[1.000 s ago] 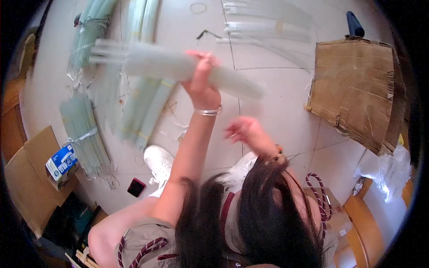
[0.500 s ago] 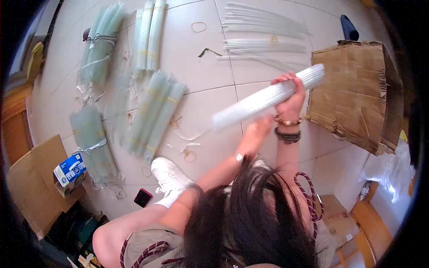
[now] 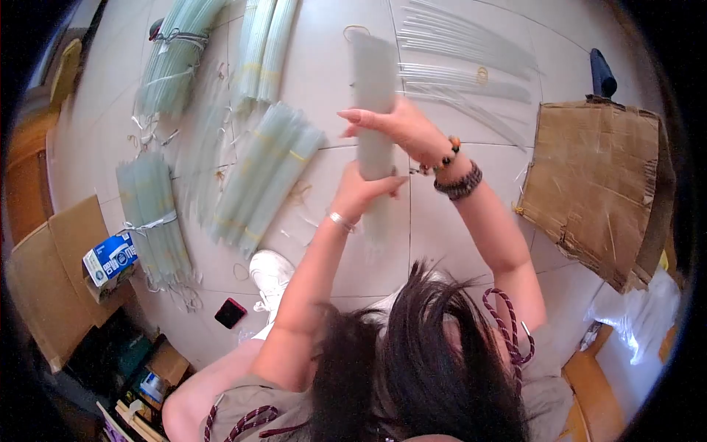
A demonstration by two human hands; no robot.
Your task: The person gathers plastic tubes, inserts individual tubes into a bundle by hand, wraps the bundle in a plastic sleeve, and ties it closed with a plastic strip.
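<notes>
A bundle of thin, clear tubes point(image 3: 374, 77) stands nearly lengthwise in front of me, slightly blurred. My left hand point(image 3: 362, 190) is wrapped around its lower part, the thumb lying across the front. Higher up, my right hand point(image 3: 403, 131) grips it from the right side, thumb across it. Whether the tubes are glass or plastic I cannot tell. To the left on the tiled floor lie tube bundles with yellow bands point(image 3: 269, 177). Loose tubes point(image 3: 464, 40) are spread out beyond my right hand, with a yellow rubber band point(image 3: 482, 75) on some of them.
More bundles lie further left, one tied with white string point(image 3: 151, 222) and one with a dark tie point(image 3: 177, 55). A worn cardboard box point(image 3: 596, 184) stands at right. A phone point(image 3: 230, 313) lies by my white shoe point(image 3: 271, 276). A blue-and-white box point(image 3: 110, 259) sits at left.
The bundle has swung from slanting toward the right to nearly lengthwise and moved left. My left hand has come onto its lower part; the right hand still grips it, now from the right side.
</notes>
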